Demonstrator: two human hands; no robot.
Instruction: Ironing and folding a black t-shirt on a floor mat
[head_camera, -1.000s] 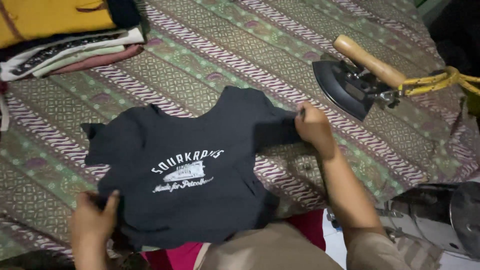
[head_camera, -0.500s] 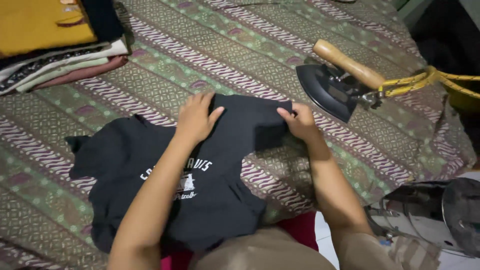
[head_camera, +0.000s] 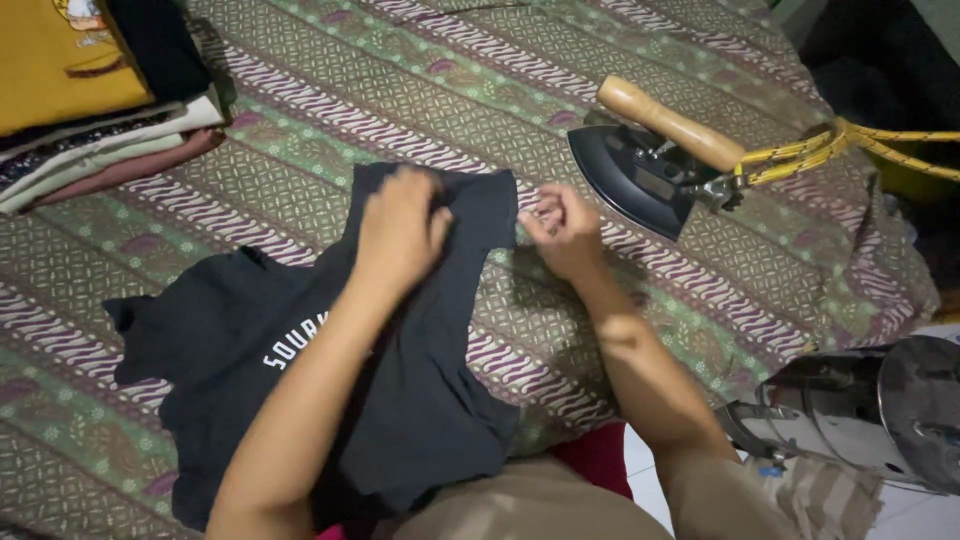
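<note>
Nearest to me, at the bottom edge, lie my tan-clad lap and a strip of red cloth (head_camera: 592, 458) beneath the garment's hem. To my right, down off the patterned cloth, sits one shiny metal pot (head_camera: 850, 415) on pale flooring.

The dark t-shirt (head_camera: 420, 400) with white print lies spread on the batik cloth (head_camera: 640, 330), a green and brown sheet with wavy pink-white stripes that covers the whole work surface. My left hand (head_camera: 400, 232) presses flat on the shirt's upper part, fingers curled over the fabric, my forearm hiding most of the print. My right hand (head_camera: 562, 228) is just beside the shirt's right edge, fingers pinched loosely together; I cannot tell whether they grip the cloth. My two hands are close but apart.

Beyond my right hand rests one black iron (head_camera: 640, 172) with a wooden handle, tipped on its side, a yellow cord (head_camera: 830, 150) trailing off right. At far left stands one pile of folded clothes (head_camera: 80, 110), a yellow piece on top.
</note>
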